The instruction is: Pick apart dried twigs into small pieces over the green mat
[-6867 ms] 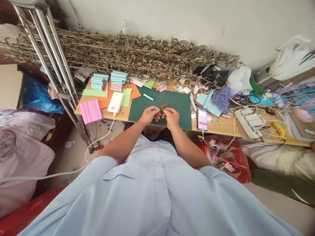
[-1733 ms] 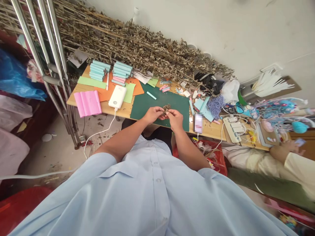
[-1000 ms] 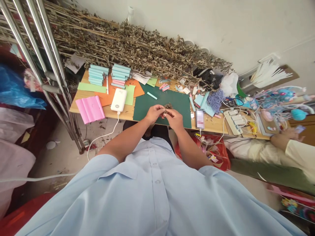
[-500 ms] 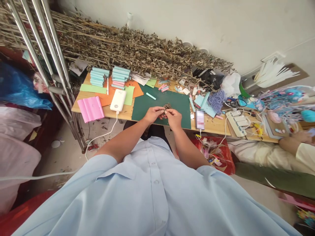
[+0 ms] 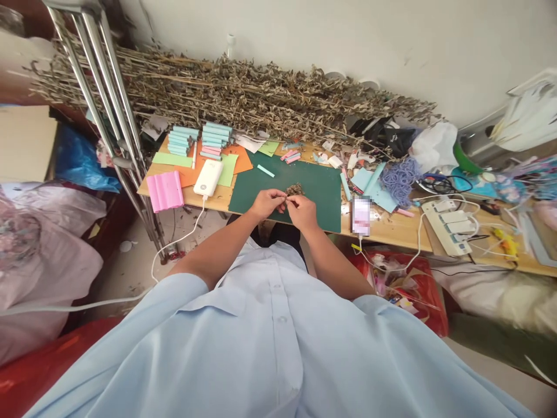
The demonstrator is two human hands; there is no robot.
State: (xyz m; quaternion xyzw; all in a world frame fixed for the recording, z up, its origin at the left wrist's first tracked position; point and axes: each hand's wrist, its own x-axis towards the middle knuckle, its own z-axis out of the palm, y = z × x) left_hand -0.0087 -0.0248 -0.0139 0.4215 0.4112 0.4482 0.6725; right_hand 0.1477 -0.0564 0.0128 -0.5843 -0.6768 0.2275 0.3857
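My left hand point(image 5: 270, 203) and my right hand point(image 5: 301, 210) meet over the front edge of the green mat point(image 5: 317, 180). Both have their fingers pinched together, fingertips touching or almost touching; whatever lies between them is too small to make out. Just behind the fingertips is a small heap of dried leaves point(image 5: 295, 188). A single light-blue paper roll point(image 5: 266, 170) lies on the mat farther back. To the left are stacked blue rolls point(image 5: 216, 134), a white power bank point(image 5: 208, 177) and pink paper point(image 5: 165, 191).
Dried plant stalks point(image 5: 243, 93) run along the wall behind the table point(image 5: 391, 229). A phone point(image 5: 361, 216), purple yarn point(image 5: 398, 179) and a power strip point(image 5: 450, 227) lie on the right. Metal crutches point(image 5: 107, 98) stand at the left. A red bag point(image 5: 429, 290) is below.
The view has shifted, so the right-hand objects sit farther right and the other person's hand is out of frame. My hands remain together by the leaf heap, fingers slightly moved.
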